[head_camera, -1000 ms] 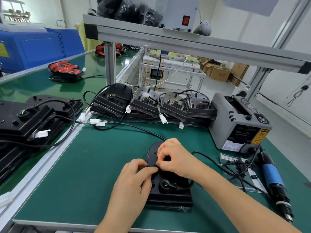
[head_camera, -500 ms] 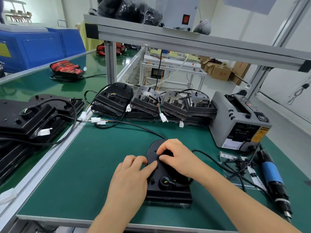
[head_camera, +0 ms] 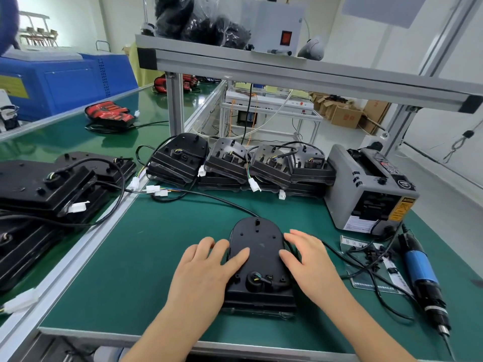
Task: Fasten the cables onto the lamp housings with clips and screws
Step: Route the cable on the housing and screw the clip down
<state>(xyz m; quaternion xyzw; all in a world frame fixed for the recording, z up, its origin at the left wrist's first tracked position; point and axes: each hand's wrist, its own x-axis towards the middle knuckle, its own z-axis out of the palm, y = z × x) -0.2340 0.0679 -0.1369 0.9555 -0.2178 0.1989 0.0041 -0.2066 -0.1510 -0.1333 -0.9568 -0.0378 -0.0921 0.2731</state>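
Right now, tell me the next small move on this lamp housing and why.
Probably reach the right hand to the electric screwdriver lying on the mat to its right. Both hands are open and flank the lamp housing; the left hand could steady it. The cable already leaves the grommet near the front edge, and no tool is in hand.

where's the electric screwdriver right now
In the head view the electric screwdriver lies on the green mat at the far right, just in front of the grey tape dispenser, beyond the right hand.

left hand [head_camera: 209, 267] flat, fingers spread, right hand [head_camera: 308, 259] likewise
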